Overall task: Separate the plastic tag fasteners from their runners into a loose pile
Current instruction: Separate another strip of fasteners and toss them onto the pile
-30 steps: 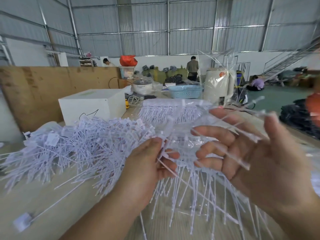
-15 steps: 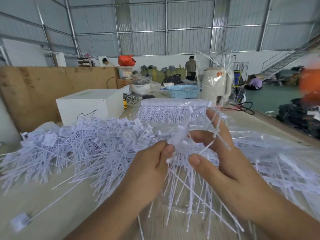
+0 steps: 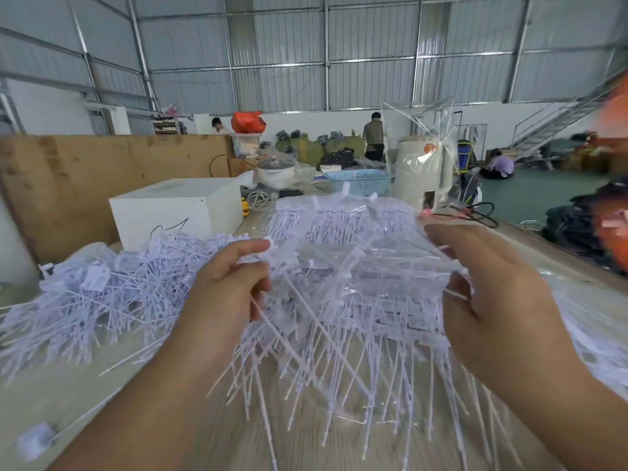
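A bunch of white plastic tag fasteners (image 3: pixel 343 321) on their runners hangs between my two hands above the table, its thin tails pointing down toward me. My left hand (image 3: pixel 224 290) pinches the bunch's left end between thumb and fingers. My right hand (image 3: pixel 489 294) grips the right end, fingers curled around strands. A loose pile of separated fasteners (image 3: pixel 88 300) spreads over the table at left. More fasteners on runners in clear plastic (image 3: pixel 343 219) lie behind the held bunch.
A white box (image 3: pixel 176 209) stands behind the pile, with a brown board (image 3: pixel 68 185) beyond it. A blue basket (image 3: pixel 360 181), a pot and a bagged cream appliance (image 3: pixel 424 171) sit at the table's far end. One single fastener (image 3: pixel 37 443) lies at front left. People work in the background.
My right hand moved right and took hold of the bunch's right end. The two hands have drawn apart, spreading the bunch wide between them. The left hand keeps its pinch.
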Action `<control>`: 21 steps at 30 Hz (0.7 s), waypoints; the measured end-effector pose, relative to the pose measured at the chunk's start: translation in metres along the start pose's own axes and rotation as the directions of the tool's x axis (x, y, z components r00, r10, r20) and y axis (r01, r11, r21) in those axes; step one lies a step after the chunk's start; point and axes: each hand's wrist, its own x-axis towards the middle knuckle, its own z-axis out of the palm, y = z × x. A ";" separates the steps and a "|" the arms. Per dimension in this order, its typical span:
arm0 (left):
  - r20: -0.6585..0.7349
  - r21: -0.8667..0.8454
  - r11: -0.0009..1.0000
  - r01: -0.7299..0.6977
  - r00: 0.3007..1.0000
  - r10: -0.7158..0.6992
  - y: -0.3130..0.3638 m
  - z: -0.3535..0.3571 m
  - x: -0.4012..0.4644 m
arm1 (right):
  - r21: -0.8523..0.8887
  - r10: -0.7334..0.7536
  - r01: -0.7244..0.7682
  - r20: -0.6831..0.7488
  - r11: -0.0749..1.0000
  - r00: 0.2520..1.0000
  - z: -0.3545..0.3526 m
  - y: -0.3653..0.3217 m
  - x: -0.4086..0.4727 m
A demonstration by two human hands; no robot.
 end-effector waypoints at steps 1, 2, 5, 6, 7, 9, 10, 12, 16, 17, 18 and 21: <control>0.004 -0.031 0.999 0.033 0.999 -0.033 0.000 -0.002 0.002 | 0.030 0.003 -0.002 -0.012 1.000 1.000 0.000 0.000 0.000; 0.017 -0.052 0.997 0.058 0.998 -0.057 0.000 -0.003 0.002 | 0.111 0.016 -0.015 -0.002 0.994 1.000 0.001 0.001 0.000; 0.066 -0.061 0.992 0.110 0.992 -0.105 -0.003 0.000 0.001 | 0.384 0.014 -0.049 0.096 0.922 0.995 0.002 -0.007 -0.005; 0.079 -0.050 0.992 0.115 0.991 -0.111 -0.004 0.001 0.000 | 0.429 -0.021 -0.036 0.129 0.902 0.991 0.003 -0.010 -0.007; 0.092 -0.048 0.992 0.119 0.989 -0.114 -0.003 0.002 0.000 | 0.488 -0.043 -0.043 0.164 0.872 0.986 0.004 -0.012 -0.010; 0.126 -0.085 0.988 0.132 0.985 -0.121 -0.002 0.002 -0.001 | 0.655 -0.082 -0.054 0.175 0.753 0.981 0.003 -0.017 -0.007; 0.142 -0.110 0.984 0.138 0.982 -0.122 -0.002 0.002 -0.002 | 0.747 -0.065 -0.075 0.157 0.661 0.986 0.002 -0.019 -0.001; 0.175 -0.161 0.977 0.141 0.978 -0.112 0.002 0.004 -0.005 | 0.917 0.196 -0.219 0.160 0.333 0.967 0.001 -0.019 0.014; 0.152 -0.444 0.883 0.152 0.984 -0.093 0.014 -0.007 -0.001 | 0.946 0.354 -0.250 0.166 0.206 0.920 -0.007 -0.013 0.015; 0.138 -0.493 0.857 0.148 0.986 -0.091 0.017 -0.012 0.001 | 0.891 0.334 -0.264 0.137 0.370 0.933 -0.008 -0.011 0.010; 0.129 -0.511 0.846 0.153 0.987 -0.100 0.019 -0.016 0.003 | 0.770 0.295 -0.247 0.081 0.588 0.952 -0.006 -0.010 0.005; 0.201 -0.546 0.803 0.239 0.968 -0.151 0.014 -0.016 0.003 | 0.315 0.152 -0.152 0.025 0.937 0.988 0.003 -0.011 -0.001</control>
